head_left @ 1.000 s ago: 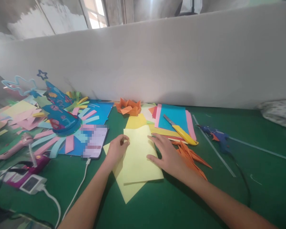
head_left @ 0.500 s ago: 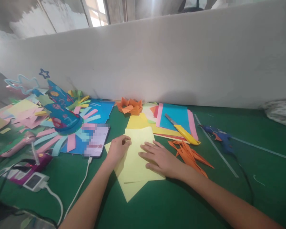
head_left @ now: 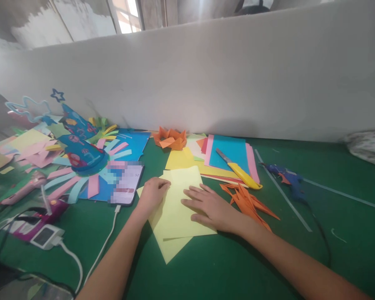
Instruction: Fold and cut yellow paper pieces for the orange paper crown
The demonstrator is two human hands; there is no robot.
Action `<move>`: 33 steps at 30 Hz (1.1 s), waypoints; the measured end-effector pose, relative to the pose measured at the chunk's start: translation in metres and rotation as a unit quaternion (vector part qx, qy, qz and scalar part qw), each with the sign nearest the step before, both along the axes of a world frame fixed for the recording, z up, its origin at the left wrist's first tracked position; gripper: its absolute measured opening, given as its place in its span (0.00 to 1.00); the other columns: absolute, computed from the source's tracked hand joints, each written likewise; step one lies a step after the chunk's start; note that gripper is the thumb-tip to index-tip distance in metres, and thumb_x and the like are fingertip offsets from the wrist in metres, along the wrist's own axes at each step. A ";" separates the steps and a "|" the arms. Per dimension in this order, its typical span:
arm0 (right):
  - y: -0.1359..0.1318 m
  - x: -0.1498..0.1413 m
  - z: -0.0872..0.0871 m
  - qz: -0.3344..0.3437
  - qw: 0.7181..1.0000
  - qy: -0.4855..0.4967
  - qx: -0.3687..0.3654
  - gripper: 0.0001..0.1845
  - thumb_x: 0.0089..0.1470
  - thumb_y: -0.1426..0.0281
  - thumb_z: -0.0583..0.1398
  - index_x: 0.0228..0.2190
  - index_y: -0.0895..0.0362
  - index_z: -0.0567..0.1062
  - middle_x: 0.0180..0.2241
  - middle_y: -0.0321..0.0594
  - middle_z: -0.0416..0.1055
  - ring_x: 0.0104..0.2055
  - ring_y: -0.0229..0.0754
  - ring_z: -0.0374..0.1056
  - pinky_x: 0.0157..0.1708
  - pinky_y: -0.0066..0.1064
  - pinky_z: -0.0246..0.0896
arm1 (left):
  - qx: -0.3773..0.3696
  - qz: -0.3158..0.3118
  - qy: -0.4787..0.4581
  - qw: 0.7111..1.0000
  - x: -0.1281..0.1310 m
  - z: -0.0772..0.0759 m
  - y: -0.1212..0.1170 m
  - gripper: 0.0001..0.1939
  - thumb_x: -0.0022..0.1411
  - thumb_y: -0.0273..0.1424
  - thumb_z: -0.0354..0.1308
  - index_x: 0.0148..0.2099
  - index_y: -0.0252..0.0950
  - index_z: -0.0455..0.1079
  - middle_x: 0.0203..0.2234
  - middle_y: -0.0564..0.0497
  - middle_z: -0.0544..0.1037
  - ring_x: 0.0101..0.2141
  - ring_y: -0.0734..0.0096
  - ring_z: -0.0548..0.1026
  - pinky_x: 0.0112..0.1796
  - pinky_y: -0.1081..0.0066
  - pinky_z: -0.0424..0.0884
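A folded sheet of pale yellow paper [head_left: 183, 208] lies in front of me, over a second pale yellow sheet [head_left: 171, 252] whose corners stick out beneath it. My left hand [head_left: 153, 192] is closed at the upper sheet's left edge, thumb and fingers pinched on the paper. Spread flat over the right part of the same sheet is my right hand [head_left: 211, 208], its fingers apart and pointing left. Orange folded paper strips [head_left: 248, 204] lie just beyond my right wrist, partly hidden by the forearm.
A yellow utility knife [head_left: 242, 173] rests on stacked coloured paper [head_left: 234, 146]. An orange paper ring [head_left: 170, 138] stands behind. Rightward is a blue glue gun [head_left: 287, 177] with its cord. To the left are a phone [head_left: 127, 185], party hats [head_left: 81, 152], and a power strip [head_left: 40, 221] with cables.
My left hand has shifted very slightly left along the paper's edge, its fingers more tightly drawn in. The right hand stays in place.
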State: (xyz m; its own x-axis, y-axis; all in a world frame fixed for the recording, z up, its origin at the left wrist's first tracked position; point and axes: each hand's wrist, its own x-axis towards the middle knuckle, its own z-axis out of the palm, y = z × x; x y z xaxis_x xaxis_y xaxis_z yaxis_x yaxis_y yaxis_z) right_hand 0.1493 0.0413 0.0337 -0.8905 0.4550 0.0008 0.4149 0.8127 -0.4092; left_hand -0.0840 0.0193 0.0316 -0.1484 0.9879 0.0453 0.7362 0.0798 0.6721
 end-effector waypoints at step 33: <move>0.001 0.002 -0.004 0.009 1.000 0.010 -0.004 0.27 0.61 0.55 0.46 0.59 0.48 0.60 0.63 0.39 0.50 0.66 0.48 0.39 0.62 0.49 0.28 | 0.004 -0.003 0.089 0.996 0.002 0.004 -0.002 0.09 0.56 0.26 0.55 0.30 0.36 0.77 0.29 0.49 0.76 0.33 0.66 0.74 0.36 0.70 0.67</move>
State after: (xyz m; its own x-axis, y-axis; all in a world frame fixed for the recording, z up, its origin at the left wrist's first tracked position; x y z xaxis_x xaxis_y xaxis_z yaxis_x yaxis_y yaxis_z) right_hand 0.1513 0.0423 0.0297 -0.8987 0.4382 0.0160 0.3908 0.8170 -0.4240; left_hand -0.0824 0.0176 0.0353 -0.1317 0.9882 0.0787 0.8443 0.0703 0.5312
